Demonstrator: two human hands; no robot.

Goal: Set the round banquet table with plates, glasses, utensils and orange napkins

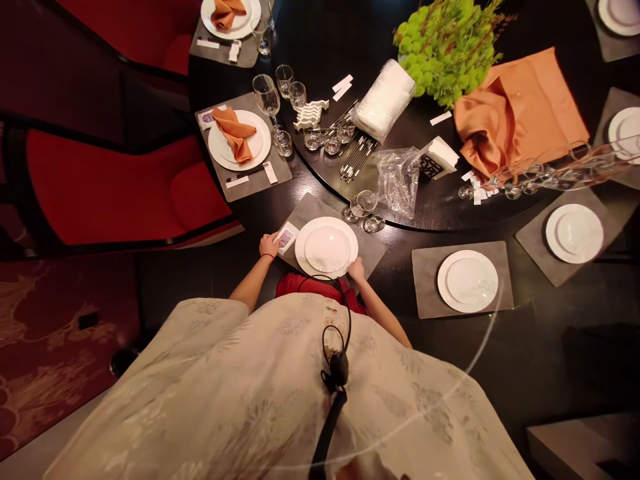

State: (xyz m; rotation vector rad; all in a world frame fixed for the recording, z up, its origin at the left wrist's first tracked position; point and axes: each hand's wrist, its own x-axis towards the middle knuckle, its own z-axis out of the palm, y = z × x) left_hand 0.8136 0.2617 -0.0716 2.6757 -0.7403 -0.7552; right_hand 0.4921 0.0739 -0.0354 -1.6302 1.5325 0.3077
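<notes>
My left hand is at the left edge of a grey placemat, its fingers closed on the edge of a small white packet with a printed picture. My right hand is closed beside the lower right rim of a white plate; whether it grips the plate or the mat under it is hidden. On that plate lies a smaller white plate. Just beyond the mat's top right side are a stemmed glass and a small glass.
On the dark turntable lie a wrapped white pack, dark sticks, a clear plastic bag, orange cloths and several glasses. A green plant stands behind. To the left are red chairs and a set place with a folded orange napkin.
</notes>
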